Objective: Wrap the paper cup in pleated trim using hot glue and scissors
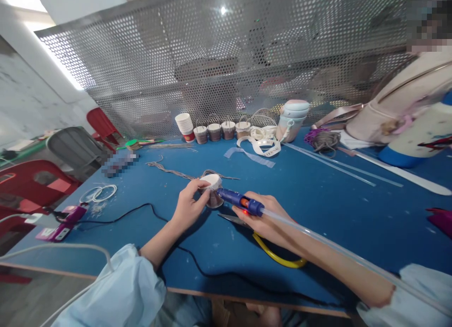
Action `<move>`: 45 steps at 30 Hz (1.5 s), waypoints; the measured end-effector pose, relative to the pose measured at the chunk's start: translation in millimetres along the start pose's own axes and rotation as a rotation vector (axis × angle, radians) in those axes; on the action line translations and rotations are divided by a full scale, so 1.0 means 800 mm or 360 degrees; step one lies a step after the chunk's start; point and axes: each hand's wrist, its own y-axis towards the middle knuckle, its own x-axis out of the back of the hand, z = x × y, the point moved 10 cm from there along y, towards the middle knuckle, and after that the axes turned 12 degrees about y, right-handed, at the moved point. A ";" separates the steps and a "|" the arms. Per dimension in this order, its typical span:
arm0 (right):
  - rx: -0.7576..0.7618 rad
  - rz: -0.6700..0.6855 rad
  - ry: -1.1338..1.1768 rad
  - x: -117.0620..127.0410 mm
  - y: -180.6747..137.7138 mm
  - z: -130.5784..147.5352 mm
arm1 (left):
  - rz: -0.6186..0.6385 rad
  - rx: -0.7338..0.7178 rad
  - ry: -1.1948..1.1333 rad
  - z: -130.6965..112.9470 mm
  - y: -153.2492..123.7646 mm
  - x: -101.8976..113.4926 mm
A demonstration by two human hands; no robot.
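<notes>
Fingers of my left hand (190, 202) are closed round a small paper cup (213, 182), white above and brownish below. In my right hand (268, 216) is a blue glue gun (240, 200), its nozzle at the cup's right side; whether it touches cannot be made out. A long clear glue stick (318, 235) runs out of the gun's back, and a red light glows near its grip. Yellow-handled scissors (278, 257) lie under my right hand, blades pointing left. Behind the cup, strands of grey-brown cord (173, 170) are spread on the table.
Several cord-wrapped cups with handles (214, 131) stand at the back beside stacked paper cups (184, 124) and a tumbler (292, 121). Loose glue sticks (339, 164) lie right. A power strip (63, 223) sits left; a black cable (197, 263) crosses the table (353, 214).
</notes>
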 end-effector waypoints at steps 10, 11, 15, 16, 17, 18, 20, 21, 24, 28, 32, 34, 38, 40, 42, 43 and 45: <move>-0.0058 0.0004 0.0033 0.002 0.000 0.000 | -0.0018 -0.0018 -0.0033 -0.003 0.000 0.001; -0.0063 0.0000 0.0024 0.002 0.000 -0.001 | -0.0010 -0.0014 -0.0032 -0.003 0.000 0.001; -0.0095 -0.0011 -0.0006 0.000 -0.002 -0.006 | -0.0020 -0.0010 -0.0064 -0.002 0.000 0.003; -0.0100 -0.0024 -0.0016 0.000 -0.003 -0.006 | -0.0022 -0.0005 -0.0080 -0.002 0.000 0.003; -0.0102 -0.0037 -0.0027 0.001 -0.004 -0.006 | -0.0022 -0.0001 -0.0098 -0.001 0.000 0.003; -0.0100 -0.0047 -0.0032 0.001 -0.005 -0.006 | -0.0017 0.0005 -0.0112 0.000 0.000 0.002; -0.0078 -0.0047 -0.0013 0.000 -0.005 -0.005 | -0.0011 0.0010 -0.0133 0.000 0.000 0.002; -0.0066 -0.0039 0.0003 -0.001 -0.005 -0.004 | -0.0011 0.0011 -0.0142 0.001 0.000 0.001; -0.0078 -0.0022 0.0029 -0.002 -0.004 -0.005 | -0.0018 0.0018 -0.0164 0.001 0.000 0.002; -0.0119 0.0004 0.0036 -0.001 -0.007 -0.006 | -0.0015 0.0042 -0.0175 0.005 0.000 0.002; -0.0107 0.0040 0.0096 0.004 -0.015 0.001 | -0.0015 0.0039 -0.0186 0.006 0.001 0.003; -0.0070 0.0032 0.0138 0.007 -0.017 0.008 | -0.0021 0.0020 -0.0189 0.004 0.001 0.003; -0.0042 -0.0042 0.0219 0.011 -0.016 0.013 | -0.0034 -0.0020 -0.0187 -0.002 0.001 0.003; -0.0072 -0.0056 0.0209 0.010 -0.014 0.010 | -0.0037 -0.0033 -0.0182 -0.004 0.001 0.003; -0.0111 -0.0043 0.0161 0.007 -0.012 0.005 | -0.0034 -0.0050 -0.0171 -0.007 0.001 0.004; -0.0127 -0.0024 0.0139 0.004 -0.011 0.003 | -0.0031 -0.0060 -0.0166 -0.008 0.001 0.004; -0.0156 0.0015 0.0108 0.001 -0.010 -0.001 | -0.0027 -0.0074 -0.0159 -0.010 0.001 0.004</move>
